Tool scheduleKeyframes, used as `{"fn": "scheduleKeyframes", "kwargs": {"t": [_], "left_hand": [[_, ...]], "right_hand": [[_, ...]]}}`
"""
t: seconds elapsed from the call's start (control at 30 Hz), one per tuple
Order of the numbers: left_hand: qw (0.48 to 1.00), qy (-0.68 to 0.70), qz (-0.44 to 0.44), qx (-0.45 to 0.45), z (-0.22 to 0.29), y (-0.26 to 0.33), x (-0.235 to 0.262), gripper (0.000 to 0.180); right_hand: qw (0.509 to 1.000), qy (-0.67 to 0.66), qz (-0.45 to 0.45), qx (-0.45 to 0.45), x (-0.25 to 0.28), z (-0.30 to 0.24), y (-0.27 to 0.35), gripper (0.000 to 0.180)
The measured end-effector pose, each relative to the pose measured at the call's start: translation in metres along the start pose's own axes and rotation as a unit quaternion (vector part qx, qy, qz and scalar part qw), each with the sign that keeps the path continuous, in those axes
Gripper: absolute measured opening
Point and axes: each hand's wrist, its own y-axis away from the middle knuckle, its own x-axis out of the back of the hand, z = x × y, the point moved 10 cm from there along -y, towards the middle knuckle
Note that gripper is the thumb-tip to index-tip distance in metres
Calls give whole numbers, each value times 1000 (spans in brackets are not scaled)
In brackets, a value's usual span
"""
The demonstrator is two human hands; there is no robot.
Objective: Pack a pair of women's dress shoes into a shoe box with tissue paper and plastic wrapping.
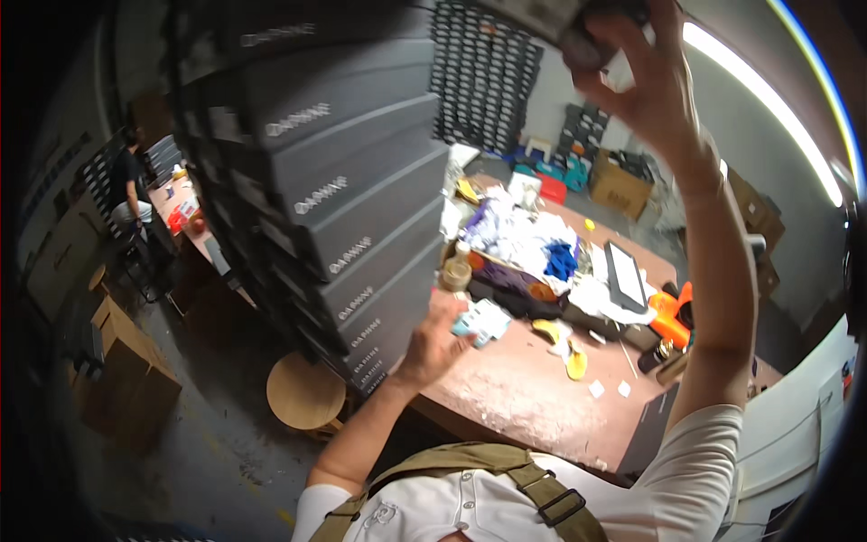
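Note:
My left hand (pixel 432 348) is over the near edge of the table, beside a tall stack of dark grey shoe boxes (pixel 370 185). Its fingers are spread, and a small crumpled light blue and white bundle (pixel 482 322) is right by the thumb; whether they touch I cannot tell. Raised high at the upper right, my right hand (pixel 637 86) has its fingers curled round a dark rounded thing (pixel 589 43). A pale grey panel (pixel 533 13) shows beside it, cut off by the top edge. Blur and the frame's edge hide what the right hand holds.
White paper or cloth (pixel 519 226), a roll of tape (pixel 455 274), yellow pieces (pixel 576 364), a black-framed tray (pixel 625 275) and an orange tool (pixel 670 316) crowd the table (pixel 533 406). A round stool (pixel 305 390) and a cardboard box (pixel 126 375) stand left. Another person (pixel 134 185) is far left.

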Motion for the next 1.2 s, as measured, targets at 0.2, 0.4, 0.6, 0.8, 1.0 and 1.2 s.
{"fn": "scheduleKeyframes", "kwargs": {"t": [0.2, 0.4, 0.6, 0.8, 1.0, 1.2], "left_hand": [[617, 779, -1, 112, -34, -29, -55, 97], [794, 529, 83, 288, -181, 103, -177, 57], [594, 682, 129, 408, -181, 126, -202, 56], [577, 681, 100, 440, -175, 92, -197, 57], [588, 607, -8, 534, -216, 130, -204, 52], [689, 279, -174, 646, -290, 210, -189, 48]], "right_hand": [[931, -269, -84, -234, 39, -91, 227, 37], [765, -463, -384, -230, -28, -221, 386, 36], [745, -471, -401, -249, -31, -234, 417, 46], [751, -429, -419, -276, -45, -230, 414, 41], [766, -378, -440, -277, -21, -264, 421, 26], [399, -307, -382, -775, 8, -341, 596, 43]]}}
